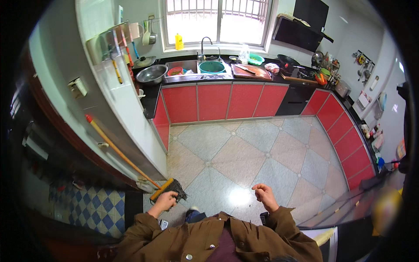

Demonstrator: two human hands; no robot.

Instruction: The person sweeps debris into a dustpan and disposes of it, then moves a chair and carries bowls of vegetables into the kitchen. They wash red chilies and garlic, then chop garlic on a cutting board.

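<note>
My left hand [167, 201] hangs low in front of me with its fingers loosely bent, holding nothing that I can see. Behind it in the view is the dark head of a broom [176, 189], whose orange handle [121, 154] leans against the wall on the left. Whether hand and broom touch is hard to judge, but no grip shows. Over the tiled floor [226, 157], my right hand [265, 197] is raised with nothing in it, its index finger held away from the other curled fingers.
Red cabinets [212, 101] run below a black counter along the back and right. A sink with a teal basin [212, 67], a cutting board with a knife [247, 69], a steel bowl [152, 74] and a wok [288, 60] are there. A doorway [88, 209] opens at left.
</note>
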